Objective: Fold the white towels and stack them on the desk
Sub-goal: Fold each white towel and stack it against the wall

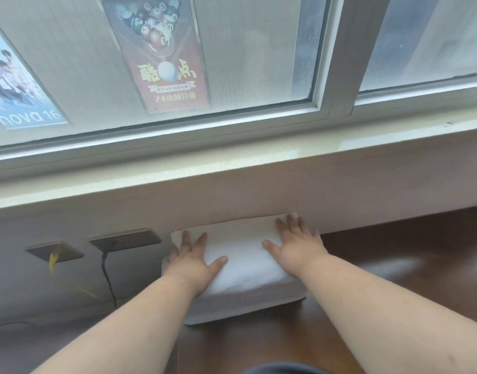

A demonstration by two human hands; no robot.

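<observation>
We see a stack of folded white towels [242, 268] on the dark wooden desk [394, 279], at its far left corner, pushed against the wall under the window sill [232, 163]. The left hand [190, 261] lies flat on the left part of the top towel, fingers spread and open, and grips nothing. The right hand [296, 242] lies flat on the right part in the same way, palm down, fingers stretched toward the wall. Left of the towels, two sockets [123, 238] sit in the wall, and a black cable [109, 279] hangs from one. A billiard poster [161, 55] is on the window glass above.
</observation>
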